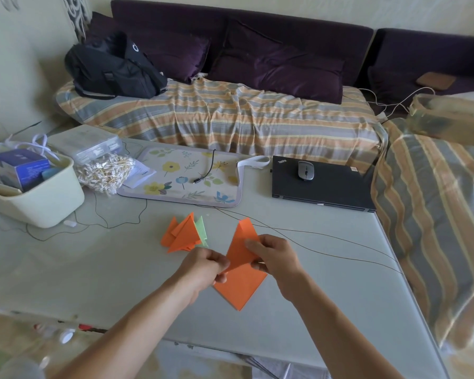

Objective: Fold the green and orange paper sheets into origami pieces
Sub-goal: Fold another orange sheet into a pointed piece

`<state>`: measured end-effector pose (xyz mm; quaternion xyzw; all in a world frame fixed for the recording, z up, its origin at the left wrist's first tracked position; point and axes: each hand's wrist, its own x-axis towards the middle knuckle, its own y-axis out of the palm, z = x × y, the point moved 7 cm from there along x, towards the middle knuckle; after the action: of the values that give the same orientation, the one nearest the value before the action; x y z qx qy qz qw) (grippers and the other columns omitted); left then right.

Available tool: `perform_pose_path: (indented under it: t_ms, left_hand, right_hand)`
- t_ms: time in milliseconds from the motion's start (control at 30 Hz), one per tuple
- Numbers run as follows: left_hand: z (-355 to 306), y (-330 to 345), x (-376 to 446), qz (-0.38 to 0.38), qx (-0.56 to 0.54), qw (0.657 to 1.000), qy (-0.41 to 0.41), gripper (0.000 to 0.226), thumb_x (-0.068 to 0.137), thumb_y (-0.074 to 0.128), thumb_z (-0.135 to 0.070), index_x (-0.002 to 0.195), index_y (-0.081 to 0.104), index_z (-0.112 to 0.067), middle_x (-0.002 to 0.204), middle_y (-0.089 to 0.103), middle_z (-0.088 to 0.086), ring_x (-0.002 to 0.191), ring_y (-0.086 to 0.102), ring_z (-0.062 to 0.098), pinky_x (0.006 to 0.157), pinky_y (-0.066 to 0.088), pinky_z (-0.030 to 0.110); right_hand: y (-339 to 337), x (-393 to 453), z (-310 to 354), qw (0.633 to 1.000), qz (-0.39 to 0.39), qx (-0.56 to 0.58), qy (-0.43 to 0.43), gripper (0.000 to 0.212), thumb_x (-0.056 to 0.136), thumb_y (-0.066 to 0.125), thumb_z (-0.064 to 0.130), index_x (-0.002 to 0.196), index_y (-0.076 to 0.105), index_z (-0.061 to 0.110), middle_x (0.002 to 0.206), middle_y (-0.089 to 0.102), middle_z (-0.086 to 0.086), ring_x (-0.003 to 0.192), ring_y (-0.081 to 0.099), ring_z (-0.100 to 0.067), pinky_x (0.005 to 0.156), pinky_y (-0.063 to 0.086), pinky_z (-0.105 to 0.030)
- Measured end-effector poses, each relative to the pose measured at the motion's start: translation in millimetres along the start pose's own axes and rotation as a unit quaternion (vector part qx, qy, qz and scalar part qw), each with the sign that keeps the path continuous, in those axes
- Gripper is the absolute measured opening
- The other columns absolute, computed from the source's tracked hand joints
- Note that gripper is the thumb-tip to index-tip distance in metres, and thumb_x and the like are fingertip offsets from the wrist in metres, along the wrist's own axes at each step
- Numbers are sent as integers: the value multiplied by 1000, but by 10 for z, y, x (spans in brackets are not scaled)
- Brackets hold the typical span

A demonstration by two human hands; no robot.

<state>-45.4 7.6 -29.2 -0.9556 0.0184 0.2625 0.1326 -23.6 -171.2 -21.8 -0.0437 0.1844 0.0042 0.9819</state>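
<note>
An orange paper sheet (241,285) is partly folded, with a pointed flap raised over the glass table (107,269). My left hand (203,266) pinches its left edge at the fold. My right hand (274,255) pinches the flap from the right, thumb on top. Behind them lies a small pile of folded orange pieces (181,233), and a folded green piece (201,228) pokes out from under its right side.
A closed black laptop (323,187) with a grey mouse (305,170) sits back right. A floral mat (186,176), a bag of cotton swabs (104,173) and a pale bin (39,198) stand back left. Thin cables (326,239) cross the table. A striped sofa lies beyond.
</note>
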Motion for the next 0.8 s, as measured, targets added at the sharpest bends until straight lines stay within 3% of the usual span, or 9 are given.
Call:
perform_pose_path:
  t_ms: [200,367,567,800]
  left_hand:
    - [-63,26,-35,10,-16,1000,6,12,98,63,-17,90,65,-9,72,67,8,46,59,9,42,38,14]
    - [-92,-106,37,-71,-73,994,43,13,94,70,-17,87,70,-6,67,63,0,55,53,12,50,46,16]
    - [-106,-145,10,-98,-105,989,48,11,92,73,-17,87,73,-8,77,71,4,60,61,13,57,49,19]
    - [-156,-156,-8,-106,-119,986,53,15,94,69,-14,80,69,-9,72,66,2,61,61,11,58,51,18]
  right_hand:
    - [117,-27,-8,995,57,-86,-10,7,91,67,7,85,67,6,73,70,-10,63,66,-16,60,53,-24]
    - [240,-85,-47,985,133,-105,8,4,90,70,6,87,68,4,71,70,-6,64,67,-17,66,56,-27]
    - [214,-90,-5,984,133,-117,6,5,89,71,6,90,68,2,70,70,-6,64,66,-17,65,55,-25]
    - [231,-105,-27,983,147,-108,20,4,88,71,4,89,68,6,70,69,-7,65,66,-19,73,56,-32]
